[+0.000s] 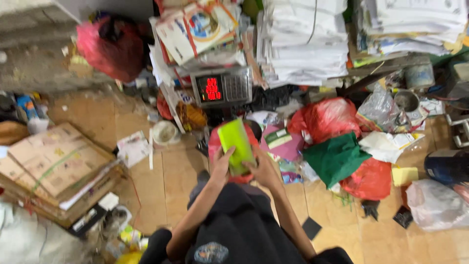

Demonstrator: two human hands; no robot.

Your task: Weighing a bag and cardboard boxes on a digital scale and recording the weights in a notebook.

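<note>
Head view: left hand (221, 164) and right hand (262, 168), both closed on flat lime-green rectangular card (236, 144), held above tiled floor (161, 181) before digital weighing scale (222, 88), steady two-handed grip needed.

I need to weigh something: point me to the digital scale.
In the head view, the digital scale sits upper centre, below the stacked papers and straight beyond the lime-green sheet held by the left hand and right hand.

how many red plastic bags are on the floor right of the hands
2 red bags: one behind the green cloth, below the paper stacks; one in front of the cloth. More may be hidden in the clutter. The pinkish bag lies far left.
</note>
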